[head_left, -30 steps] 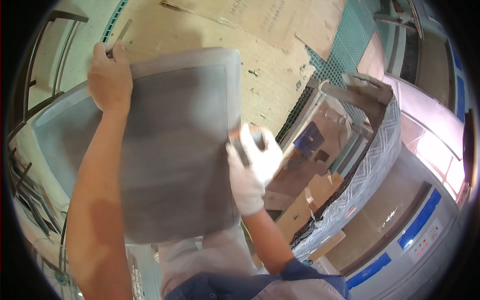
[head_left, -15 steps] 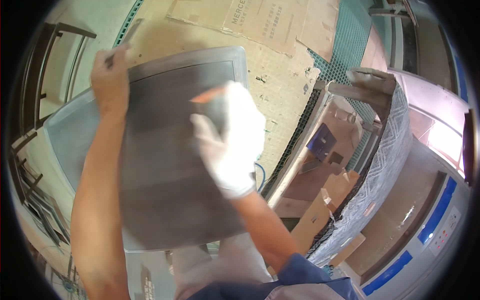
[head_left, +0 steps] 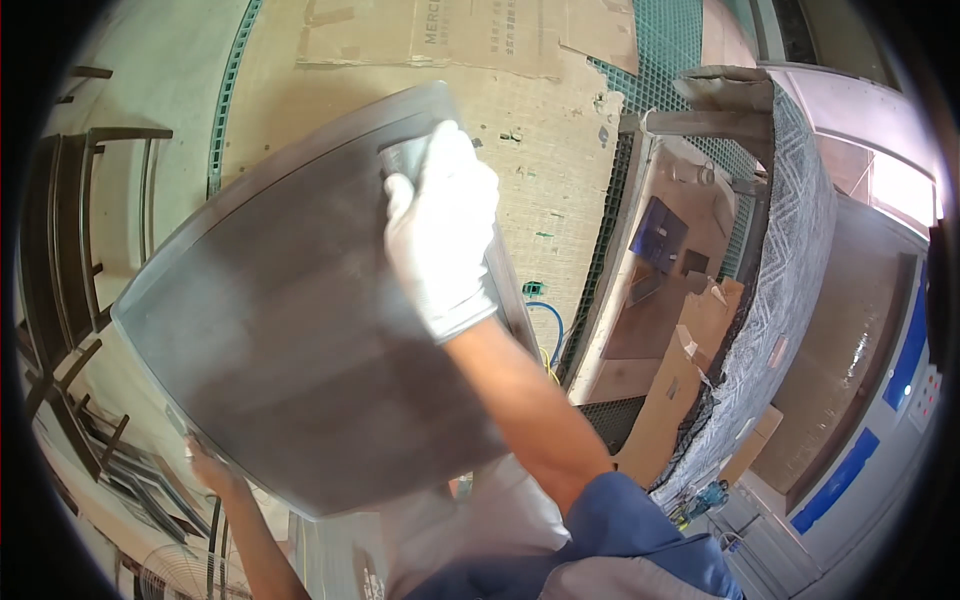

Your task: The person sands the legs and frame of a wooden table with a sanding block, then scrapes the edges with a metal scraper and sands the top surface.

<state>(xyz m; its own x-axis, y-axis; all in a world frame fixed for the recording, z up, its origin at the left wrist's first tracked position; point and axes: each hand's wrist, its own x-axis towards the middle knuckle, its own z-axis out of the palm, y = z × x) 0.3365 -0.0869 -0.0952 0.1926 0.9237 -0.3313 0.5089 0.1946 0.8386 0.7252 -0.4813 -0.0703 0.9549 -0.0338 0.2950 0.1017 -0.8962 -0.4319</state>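
A large, dark grey, curved panel with a lighter grey border lies tilted in front of me. My right hand, in a white glove, presses a small grey hand pad flat against the panel near its far right corner. Its fingers are closed around the pad and partly blurred. My bare left hand is down at the panel's near left edge. The fingers are closed at that rim, with some of them hidden behind it.
Flattened cardboard covers the surface beyond the panel. On the right stands a frame wrapped in grey padding, beside a tray with a dark blue box. Dark metal racks line the left, and a blue hose runs near the panel.
My left hand has come down from the panel's far left side to its near left edge. The panel has turned, and my right hand has moved the pad slightly farther away and left.
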